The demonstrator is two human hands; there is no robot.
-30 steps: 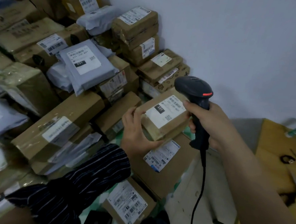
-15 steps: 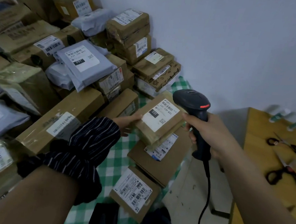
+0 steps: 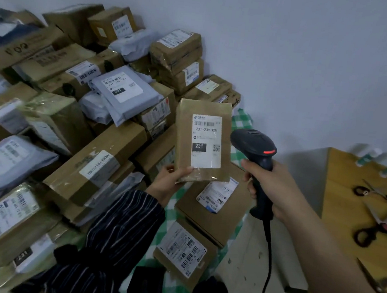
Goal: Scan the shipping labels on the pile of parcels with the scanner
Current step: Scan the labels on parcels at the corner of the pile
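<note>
**Parcel raised in your left hand, scanner beside it in your right**

Head view: your left hand (image 3: 171, 181) pinches the bottom left corner of a small brown parcel (image 3: 184, 133), thumb on the front face, fingers behind. You hold it upright above the pile of parcels (image 3: 98, 142), with its shipping label (image 3: 206, 141) facing you. Your right hand (image 3: 278, 192) is wrapped round the handle of the scanner (image 3: 253, 142), whose head sits just beside the parcel's right edge, close to the label but apart from it.

The parcel looks light, since 1 corner pinch carries it, and its taped cardboard looks stiff. The glossy tape may be slippery under your thumb. A grip across the whole lower edge would probably steady it better and leave the barcode at the top of the label uncovered.

For room, the pile crowds your left side and the space behind the parcel up to the wall (image 3: 314, 63). Flat boxes (image 3: 207, 216) lie directly beneath it on the green checked cloth (image 3: 242, 120). To your right there is bare floor, then the edge of a yellow table (image 3: 342, 208) carrying scissors (image 3: 381, 195). The scanner's cable (image 3: 268, 255) hangs down from the handle, so a wide swing right could drag it towards that table edge.
</note>
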